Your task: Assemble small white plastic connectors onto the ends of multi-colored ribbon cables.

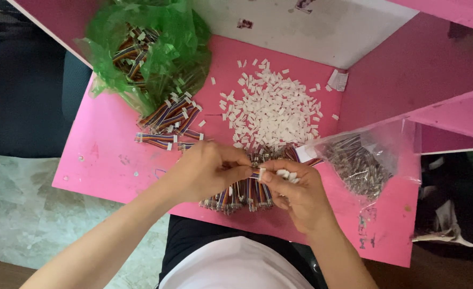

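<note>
My left hand [207, 170] is pinched closed on the end of a striped wire strip [254, 175]. My right hand [295, 192] is pinched closed on a small white plug [261, 173] at that same end, with a few spare plugs [285, 174] cupped against the palm. Both hands hover just above the near edge of the pink desk [108, 155], over a bundle of wire strips [241, 195] lying beneath them.

Probable faults from this position:

1. Misalignment. The plug is small and my fingertips hide most of it; a tilted plug would likely jam or bend the wire ends.
2. Dropped spares. Loosening the right hand's grip could spill the cupped plugs into the bundle below or off the desk edge.
3. Snagging. The strip hangs close to the bundle; its free end could catch neighbouring strips and drag them off.
4. Scatter. The loose heap of white plugs [271, 109] lies just behind my hands; a careless reach would spread it towards the clear bag [364, 160] or the green bag [156, 48].
</note>
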